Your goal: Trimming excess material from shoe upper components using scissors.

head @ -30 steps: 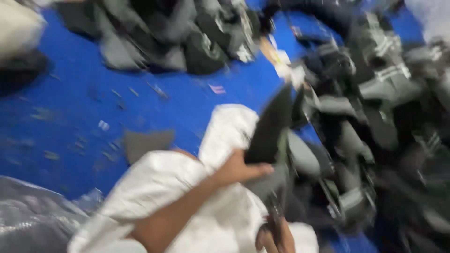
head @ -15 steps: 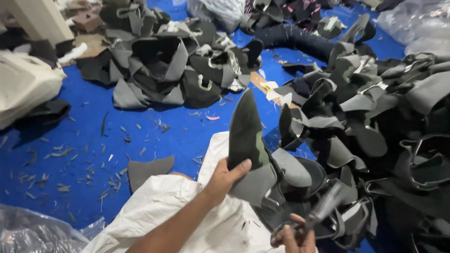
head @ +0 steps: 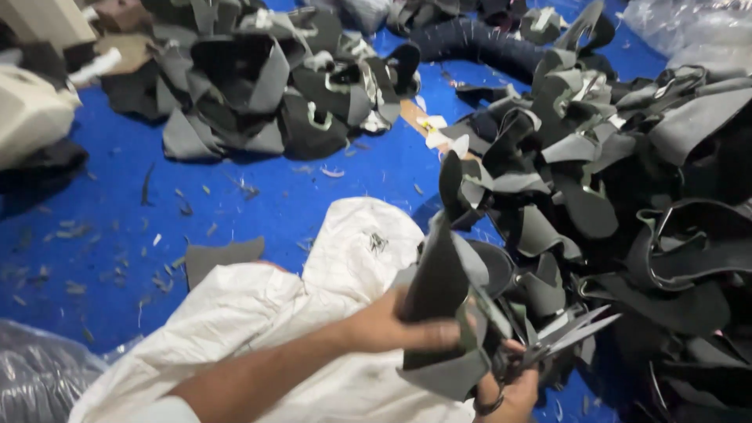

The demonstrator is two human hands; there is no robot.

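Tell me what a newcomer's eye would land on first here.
First, the two hands low in the middle: the left hand grips an upright dark grey cut piece, and the right hand holds open scissors beside it. Next, the heaps of grey and black pieces at right and top left on the blue floor.

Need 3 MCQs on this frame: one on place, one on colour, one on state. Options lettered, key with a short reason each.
1. Where does the white sack lie?
A. under the person's forearm, on the floor
B. on top of the far pile
C. hung on a wall

2. What colour is the floor covering?
A. red
B. blue
C. green

3. How are the scissors in the right hand?
A. blades open
B. lying on the floor
C. blades shut flat

A: the sack spreads on the floor beneath the arm.
B: bare floor between the piles of grey and black pieces is blue.
A: the two blades fork apart beside the dark grey piece that the left hand holds.
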